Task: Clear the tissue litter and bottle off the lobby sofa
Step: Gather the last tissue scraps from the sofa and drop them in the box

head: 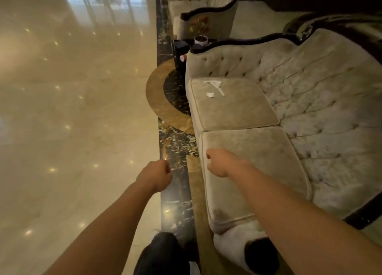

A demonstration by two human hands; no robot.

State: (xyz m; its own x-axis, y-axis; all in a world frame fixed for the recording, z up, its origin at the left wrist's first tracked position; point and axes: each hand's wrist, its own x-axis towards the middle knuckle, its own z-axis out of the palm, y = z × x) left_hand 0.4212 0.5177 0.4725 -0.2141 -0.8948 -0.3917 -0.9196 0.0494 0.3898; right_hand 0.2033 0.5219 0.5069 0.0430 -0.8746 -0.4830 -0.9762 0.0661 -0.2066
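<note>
tissue litter lies on the far seat cushion (pixel 231 103) of the lobby sofa (pixel 310 92): a larger torn white piece (pixel 215 84) near the cushion's back edge, and a smaller scrap (pixel 210 94) just beside it, toward the front. both rest flat on the beige velvet, well apart from the hands. no bottle can be made out on the sofa itself; a small object with a reddish end (pixel 183 58) shows at the dark side stand (pixel 179 49) beyond the sofa's arm, too small to identify.

the left hand (pixel 157 176) hangs over the dark marble strip of the floor (pixel 62 109), fingers curled into a loose fist, holding nothing visible. the right hand (pixel 219 162) is stretched over the front edge of the near cushion (pixel 258 161), fingers bent downward and partly closed, nothing seen in its grip; whether it touches the fabric i cannot tell.

a white round pot (pixel 201 40) stands on the stand behind the sofa's tufted arm. another upholstered chair (pixel 206 12) sits farther back. the person's dark trouser legs and a light shoe (pixel 231 245) show at the bottom.
</note>
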